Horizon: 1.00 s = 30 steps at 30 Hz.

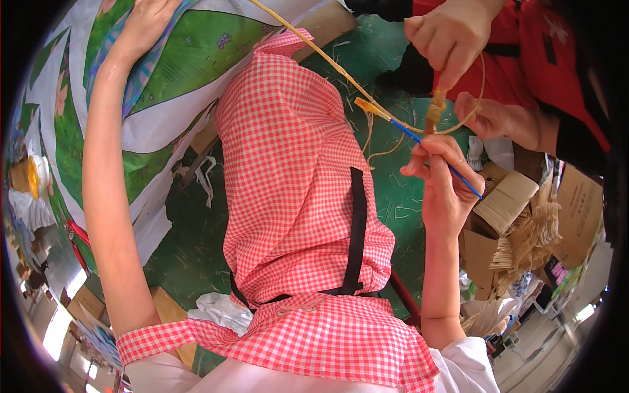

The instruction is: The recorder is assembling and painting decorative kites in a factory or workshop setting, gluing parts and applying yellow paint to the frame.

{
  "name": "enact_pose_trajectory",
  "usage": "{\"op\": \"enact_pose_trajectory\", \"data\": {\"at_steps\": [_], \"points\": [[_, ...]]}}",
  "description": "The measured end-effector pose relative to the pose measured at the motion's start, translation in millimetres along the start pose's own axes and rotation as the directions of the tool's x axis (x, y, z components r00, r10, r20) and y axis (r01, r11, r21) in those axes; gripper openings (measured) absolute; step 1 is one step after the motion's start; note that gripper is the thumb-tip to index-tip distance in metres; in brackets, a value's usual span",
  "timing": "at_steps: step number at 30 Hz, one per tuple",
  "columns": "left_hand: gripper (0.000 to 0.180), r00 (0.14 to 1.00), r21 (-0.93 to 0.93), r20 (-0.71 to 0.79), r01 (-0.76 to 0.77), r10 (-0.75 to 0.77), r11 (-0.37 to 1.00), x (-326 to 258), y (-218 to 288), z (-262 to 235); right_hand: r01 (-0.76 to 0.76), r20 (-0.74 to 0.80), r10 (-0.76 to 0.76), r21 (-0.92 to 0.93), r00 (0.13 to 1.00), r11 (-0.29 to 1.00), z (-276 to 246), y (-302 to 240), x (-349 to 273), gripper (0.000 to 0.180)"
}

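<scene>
My right hand [449, 180] grips a thin blue-handled paintbrush [417, 138] in its fingers. The yellow-stained bristles point up and left, close to a long thin tan strip [321, 54]. That strip slants down from the top edge and bends into a loop at the right. My left hand [149, 29] rests at the top left on a blue-and-purple patterned band [134, 88] of a printed sheet [173, 65]; its fingertips are cut off by the picture's edge. Opposite me, a co-worker's hand [452, 36] holds a brush with yellowed bristles [434, 112]. Their other hand [501, 121] is by the loop.
A red-checked apron [282, 164] covers my lap. Bundled tan strips [540, 209] and cardboard boxes [580, 209] stand at the right. Scraps litter the green floor [193, 249]. A white container with yellow contents [37, 177] is at the far left.
</scene>
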<state>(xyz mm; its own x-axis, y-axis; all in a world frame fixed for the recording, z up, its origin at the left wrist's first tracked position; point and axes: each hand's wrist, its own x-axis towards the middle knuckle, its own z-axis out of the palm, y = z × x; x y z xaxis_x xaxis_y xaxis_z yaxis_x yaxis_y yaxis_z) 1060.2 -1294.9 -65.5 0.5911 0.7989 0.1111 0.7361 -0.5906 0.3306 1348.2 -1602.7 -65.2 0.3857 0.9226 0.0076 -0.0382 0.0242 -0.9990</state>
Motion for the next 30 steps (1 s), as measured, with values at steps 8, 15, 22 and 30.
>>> {"op": "enact_pose_trajectory", "data": {"at_steps": [8,15,22,30], "points": [[0.046,1.000,-0.009,0.005,0.003,-0.003,1.000,-1.6,0.9,-3.3,0.081,0.114,-0.066,-0.138,0.991,0.987,-7.1,-1.9,5.4,0.025],[0.046,1.000,0.000,0.000,-0.011,0.011,1.000,0.9,-2.5,3.2,0.146,0.160,-0.109,-0.242,0.981,0.959,-11.9,-7.8,0.4,0.029],[0.046,1.000,0.000,0.007,0.000,0.000,1.000,-0.7,-0.4,-1.1,-0.029,0.038,0.026,0.076,0.999,0.997,-12.0,-6.9,-3.3,0.022],[0.046,1.000,0.018,-0.003,-0.012,0.012,1.000,-0.1,-2.4,1.9,-0.019,-0.011,0.020,0.081,1.000,0.996,-6.9,-8.3,0.3,0.020]]}}
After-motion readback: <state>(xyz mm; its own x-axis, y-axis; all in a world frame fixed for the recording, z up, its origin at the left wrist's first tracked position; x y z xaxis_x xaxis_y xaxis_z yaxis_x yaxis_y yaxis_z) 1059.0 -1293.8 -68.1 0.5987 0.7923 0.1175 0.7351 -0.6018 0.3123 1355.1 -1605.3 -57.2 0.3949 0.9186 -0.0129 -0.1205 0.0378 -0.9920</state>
